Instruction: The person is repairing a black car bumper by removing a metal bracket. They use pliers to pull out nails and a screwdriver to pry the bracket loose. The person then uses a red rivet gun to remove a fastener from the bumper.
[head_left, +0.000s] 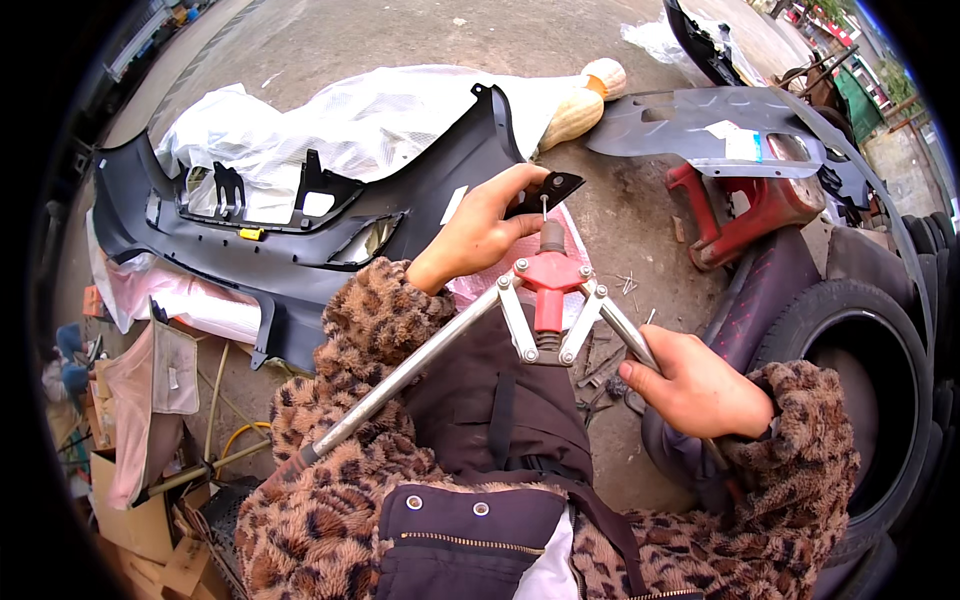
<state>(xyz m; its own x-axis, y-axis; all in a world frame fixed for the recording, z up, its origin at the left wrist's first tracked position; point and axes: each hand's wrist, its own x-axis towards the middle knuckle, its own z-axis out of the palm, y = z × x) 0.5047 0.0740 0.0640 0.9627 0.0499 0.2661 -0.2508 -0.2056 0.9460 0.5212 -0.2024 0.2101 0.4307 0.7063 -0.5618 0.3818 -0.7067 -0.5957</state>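
Note:
My left hand [478,230] pinches a small black bracket [556,187] with holes in it, between thumb and fingers. Just below it, a long-armed hand riveter [551,278] with a red body stands upright, its nose pointing away from me. A thin metal pin [545,207] rises from the nose and meets the bracket; whether it passes through a hole I cannot tell. My right hand [697,380] is wrapped round the riveter's right arm. The left arm slants down against my patterned sleeve, out of any hand. Both arms are spread apart.
A black car bumper [300,262] partly under white plastic wrap [370,120] lies at left. Gourds [575,115] lie beyond. At right are a grey panel [680,125], a red plastic stool [705,225] and a tyre [880,330]. Cardboard boxes [130,505] stand lower left.

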